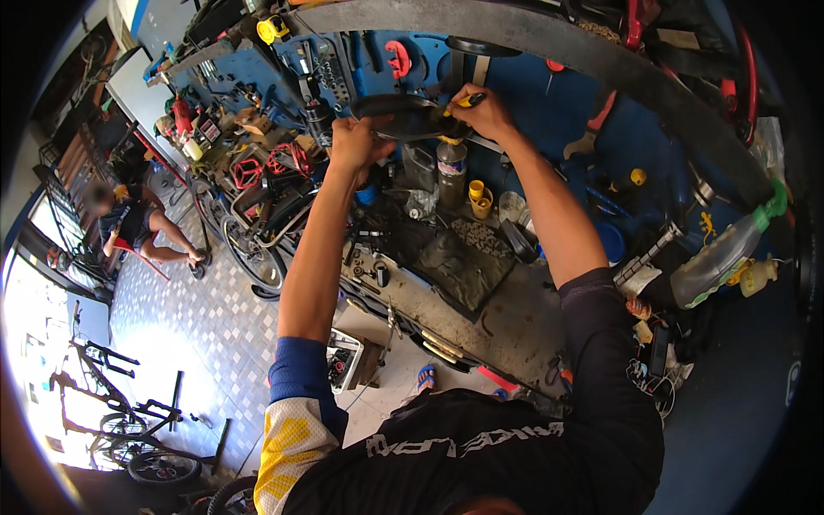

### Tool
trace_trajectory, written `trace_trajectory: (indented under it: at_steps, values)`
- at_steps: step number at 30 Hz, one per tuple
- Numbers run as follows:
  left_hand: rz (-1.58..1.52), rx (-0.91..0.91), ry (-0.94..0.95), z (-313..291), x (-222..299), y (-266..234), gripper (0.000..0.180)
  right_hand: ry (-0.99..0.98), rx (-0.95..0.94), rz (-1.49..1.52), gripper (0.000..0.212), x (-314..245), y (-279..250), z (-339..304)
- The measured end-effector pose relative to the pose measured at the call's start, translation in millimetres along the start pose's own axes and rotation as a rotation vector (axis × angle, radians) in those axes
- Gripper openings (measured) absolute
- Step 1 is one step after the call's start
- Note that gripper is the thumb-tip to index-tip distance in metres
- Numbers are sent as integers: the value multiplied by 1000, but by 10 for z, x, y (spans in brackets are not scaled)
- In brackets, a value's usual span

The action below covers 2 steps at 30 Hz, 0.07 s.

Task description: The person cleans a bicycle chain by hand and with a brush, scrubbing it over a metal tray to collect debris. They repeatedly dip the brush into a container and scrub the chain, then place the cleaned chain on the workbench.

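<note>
Both my arms reach over the workbench (399, 287) toward a blue tool wall. My left hand (354, 144) is closed at the near left edge of a long, rounded black piece (399, 120), which looks like a bicycle saddle. A slim yellow-and-black tool (468, 101) is gripped in my right hand (487, 115), above the right end of the black piece. Its exact kind is unclear. Just below stands a clear plastic bottle (451, 176) with dark contents, beside yellow cups (481, 204). On the bench lies a dark cloth (463, 275).
Hand tools, such as a red-handled saw (590, 124), hang on the wall. A spray bottle (725, 253) stands at the right. Bicycles (253, 249) and red pedals (249, 173) crowd the left. A seated person (137, 223) is farther left, with a bicycle frame (103, 386) nearer.
</note>
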<state>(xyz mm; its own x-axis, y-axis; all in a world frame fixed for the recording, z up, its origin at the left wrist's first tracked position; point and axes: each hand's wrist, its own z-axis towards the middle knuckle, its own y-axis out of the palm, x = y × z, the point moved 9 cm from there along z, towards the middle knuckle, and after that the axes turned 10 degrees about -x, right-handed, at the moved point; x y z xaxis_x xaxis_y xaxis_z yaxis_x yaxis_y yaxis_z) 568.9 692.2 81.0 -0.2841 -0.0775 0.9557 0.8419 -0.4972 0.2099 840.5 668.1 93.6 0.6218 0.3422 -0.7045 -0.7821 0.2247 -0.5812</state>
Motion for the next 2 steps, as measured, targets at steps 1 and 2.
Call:
trace_trajectory:
  at_steps: [1,2]
  values:
    - [4,-7,11,67,-23,-27,18,2,10,6,26,27,9,8]
    - [17,-17,-4,133,-62,-60,20,5,21,11,26,55,15,16]
